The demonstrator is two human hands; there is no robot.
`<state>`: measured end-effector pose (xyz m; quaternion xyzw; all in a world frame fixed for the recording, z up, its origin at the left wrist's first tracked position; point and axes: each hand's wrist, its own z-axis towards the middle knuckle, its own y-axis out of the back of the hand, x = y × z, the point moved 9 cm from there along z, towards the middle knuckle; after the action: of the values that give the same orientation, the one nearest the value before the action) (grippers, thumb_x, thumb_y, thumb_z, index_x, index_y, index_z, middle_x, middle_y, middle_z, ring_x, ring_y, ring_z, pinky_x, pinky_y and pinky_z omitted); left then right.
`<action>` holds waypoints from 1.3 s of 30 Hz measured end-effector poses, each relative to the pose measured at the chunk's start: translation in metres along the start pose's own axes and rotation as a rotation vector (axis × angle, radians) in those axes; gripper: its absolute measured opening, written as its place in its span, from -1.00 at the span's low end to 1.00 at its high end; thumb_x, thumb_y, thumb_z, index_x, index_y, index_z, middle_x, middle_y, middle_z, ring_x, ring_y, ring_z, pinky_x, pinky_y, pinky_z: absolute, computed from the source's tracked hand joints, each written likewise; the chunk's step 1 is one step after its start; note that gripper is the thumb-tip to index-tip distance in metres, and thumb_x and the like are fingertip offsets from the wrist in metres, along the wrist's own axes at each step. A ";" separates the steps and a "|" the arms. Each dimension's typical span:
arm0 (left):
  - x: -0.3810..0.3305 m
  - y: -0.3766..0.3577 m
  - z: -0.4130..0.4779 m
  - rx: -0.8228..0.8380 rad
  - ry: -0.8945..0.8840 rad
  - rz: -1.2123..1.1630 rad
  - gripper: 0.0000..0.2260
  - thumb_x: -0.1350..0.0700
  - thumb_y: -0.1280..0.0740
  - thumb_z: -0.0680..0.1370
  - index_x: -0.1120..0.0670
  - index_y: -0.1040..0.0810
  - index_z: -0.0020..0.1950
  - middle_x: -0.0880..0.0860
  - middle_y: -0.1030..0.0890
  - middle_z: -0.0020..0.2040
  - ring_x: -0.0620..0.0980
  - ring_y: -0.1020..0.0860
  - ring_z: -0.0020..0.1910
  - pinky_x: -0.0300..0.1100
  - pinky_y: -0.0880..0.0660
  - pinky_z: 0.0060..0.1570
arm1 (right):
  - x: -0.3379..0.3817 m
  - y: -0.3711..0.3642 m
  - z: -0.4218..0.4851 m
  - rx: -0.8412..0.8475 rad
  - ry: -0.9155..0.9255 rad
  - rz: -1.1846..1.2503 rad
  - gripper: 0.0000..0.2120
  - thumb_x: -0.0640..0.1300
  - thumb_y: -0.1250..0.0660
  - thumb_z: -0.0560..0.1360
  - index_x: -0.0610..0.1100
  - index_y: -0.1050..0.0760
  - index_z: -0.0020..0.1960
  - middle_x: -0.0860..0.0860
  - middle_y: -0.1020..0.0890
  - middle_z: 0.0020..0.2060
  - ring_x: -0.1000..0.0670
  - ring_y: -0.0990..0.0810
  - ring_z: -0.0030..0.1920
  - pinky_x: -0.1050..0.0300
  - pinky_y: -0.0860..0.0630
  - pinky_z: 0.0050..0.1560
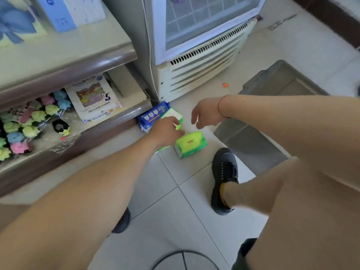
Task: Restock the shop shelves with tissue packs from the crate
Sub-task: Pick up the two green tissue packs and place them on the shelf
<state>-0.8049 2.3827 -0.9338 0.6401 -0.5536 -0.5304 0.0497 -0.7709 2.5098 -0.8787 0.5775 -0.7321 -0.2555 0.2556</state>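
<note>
Left hand (165, 131) on green tissue pack (173, 114); shoe (224, 168), crate (272, 80) alongside.

Green tissue pack (175, 114) partly under left hand (165, 132)

White bag (93, 98), lower shelf: one line in dark capitals reads roughly "ONI KANG FOODS", though the first letters are uncertain.
White bag, other print: the row of characters along its top edge, the writing in the coloured picture panel and the lines near its lower edge are too blurred to read.
Green tissue pack (191, 144), floor: a small red logo on the top face, too small to read.
Blue pack (151, 116), floor: a row of small pictures with a red line of print, unreadable.
Blue box (56, 14), top shelf: a round mark and fine print, unreadable.
Orange scrap (225, 85), floor: its marking is illegible.
</note>
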 end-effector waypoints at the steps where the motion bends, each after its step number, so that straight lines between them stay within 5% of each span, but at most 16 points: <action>1: 0.001 -0.010 0.006 0.000 -0.006 0.001 -0.55 -0.06 -0.44 0.54 0.05 -0.53 0.39 0.05 -0.61 0.23 0.08 -0.55 0.25 -0.07 -0.50 0.23 | -0.007 -0.004 0.007 -0.003 -0.026 0.070 -0.67 -0.14 -0.31 0.57 -0.13 -0.57 0.32 -0.13 -0.68 0.09 -0.13 -0.69 -0.02 0.02 -0.67 -0.02; 6: 0.026 -0.062 0.023 -0.021 -0.010 0.162 -0.56 0.05 -0.37 0.56 0.13 -0.48 0.42 0.19 -0.44 0.36 0.23 -0.43 0.34 -0.01 -0.41 0.31 | -0.039 -0.057 0.047 -0.004 -0.147 0.373 -0.66 -0.22 -0.37 0.52 -0.14 -0.60 0.29 -0.07 -0.70 0.02 -0.09 -0.71 -0.05 0.08 -0.65 -0.12; 9: 0.051 -0.059 0.045 -0.126 0.023 0.312 -0.52 0.05 -0.36 0.56 0.15 -0.40 0.44 0.19 -0.37 0.40 0.26 -0.33 0.36 0.06 -0.38 0.32 | -0.052 -0.102 0.079 -0.057 -0.144 0.093 -0.55 -0.16 -0.32 0.53 -0.10 -0.49 0.42 -0.10 -0.59 0.28 -0.17 -0.58 0.23 0.04 -0.57 0.17; 13: 0.073 -0.049 0.090 -0.185 0.012 0.446 -0.27 -0.15 -0.44 0.49 0.11 -0.24 0.54 0.18 -0.30 0.48 0.26 -0.26 0.40 0.14 -0.38 0.30 | -0.058 -0.142 0.127 -0.133 -0.102 0.072 -0.17 -0.05 -0.48 0.43 0.03 -0.17 0.60 -0.06 -0.25 0.54 -0.17 -0.22 0.52 -0.12 -0.42 0.33; 18: 0.090 -0.068 0.129 -0.155 0.033 0.449 0.02 -0.29 -0.50 0.37 0.10 -0.07 0.62 0.18 -0.31 0.48 0.24 -0.28 0.40 0.12 -0.34 0.34 | -0.056 -0.167 0.167 -0.095 -0.030 -0.083 -0.02 -0.05 -0.49 0.41 0.09 0.04 0.64 -0.03 -0.02 0.64 -0.19 0.05 0.63 -0.20 -0.33 0.43; 25: 0.101 -0.080 0.144 -0.200 0.018 0.315 -0.12 -0.07 -0.54 0.45 0.14 -0.13 0.61 0.19 -0.39 0.41 0.27 -0.38 0.33 0.11 -0.36 0.33 | -0.059 -0.177 0.192 -0.071 -0.032 -0.043 -0.33 -0.16 -0.42 0.41 -0.03 -0.26 0.46 -0.07 -0.41 0.30 -0.21 -0.35 0.29 -0.06 -0.52 0.07; 33: 0.087 -0.047 0.113 -0.188 -0.013 0.019 -0.21 -0.01 -0.52 0.46 0.03 -0.18 0.57 0.11 -0.33 0.36 0.18 -0.41 0.32 0.06 -0.44 0.17 | -0.063 -0.140 0.148 -0.096 -0.047 0.064 -0.19 0.20 -0.58 0.25 0.10 -0.34 0.41 -0.11 -0.30 0.20 -0.26 -0.46 0.15 -0.03 -0.49 0.07; 36: 0.072 -0.024 0.082 -0.206 -0.045 -0.089 -0.27 0.01 -0.52 0.44 0.01 -0.25 0.52 0.08 -0.35 0.33 0.11 -0.39 0.31 -0.06 -0.40 0.17 | -0.069 -0.122 0.109 -0.116 -0.073 0.165 -0.15 0.26 -0.63 0.15 0.12 -0.39 0.36 -0.06 -0.28 0.12 -0.21 -0.57 -0.07 0.05 -0.52 0.00; 39: 0.055 0.004 0.048 -0.240 -0.080 -0.165 -0.37 0.06 -0.52 0.40 0.03 -0.34 0.40 0.05 -0.40 0.25 0.07 -0.39 0.28 -0.18 -0.30 0.07 | -0.068 -0.094 0.069 -0.183 -0.057 0.219 -0.14 0.30 -0.63 0.11 0.12 -0.38 0.31 -0.02 -0.28 0.10 -0.15 -0.55 -0.09 0.02 -0.57 0.06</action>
<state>-0.8522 2.3643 -0.9866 0.6510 -0.4334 -0.6202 0.0598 -0.7362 2.5627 -0.9982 0.4608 -0.7713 -0.3081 0.3127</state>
